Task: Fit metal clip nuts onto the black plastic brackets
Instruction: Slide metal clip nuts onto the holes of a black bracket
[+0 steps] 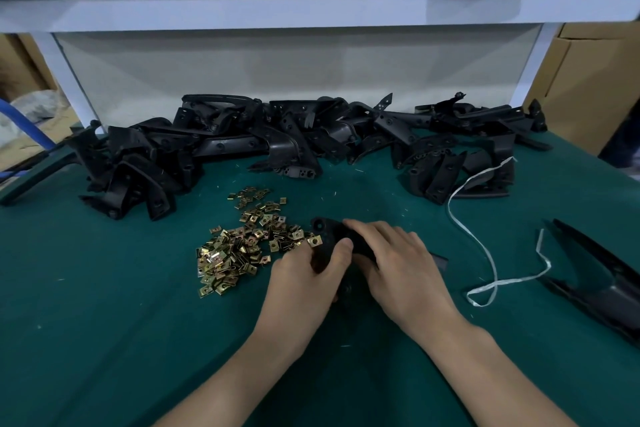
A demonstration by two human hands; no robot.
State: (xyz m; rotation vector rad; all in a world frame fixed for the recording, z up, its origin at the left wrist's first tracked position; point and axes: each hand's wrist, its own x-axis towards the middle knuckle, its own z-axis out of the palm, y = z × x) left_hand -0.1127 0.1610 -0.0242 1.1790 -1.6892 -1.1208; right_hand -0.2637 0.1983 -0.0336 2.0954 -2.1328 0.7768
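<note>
While the right hand [398,263] grips the moulded black plastic bracket [327,232] steady, the left hand [304,274] clasps its near end, a brass-coloured metal clip nut [314,240] by its fingertips; spare nuts [235,246] lie heaped just leftward.

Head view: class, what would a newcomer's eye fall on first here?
A long heap of black brackets sprawls across the back of the green table. In front of it, left of centre, lies a glinting pile of clip nuts. At centre, the left hand and right hand grip one bracket.
</note>
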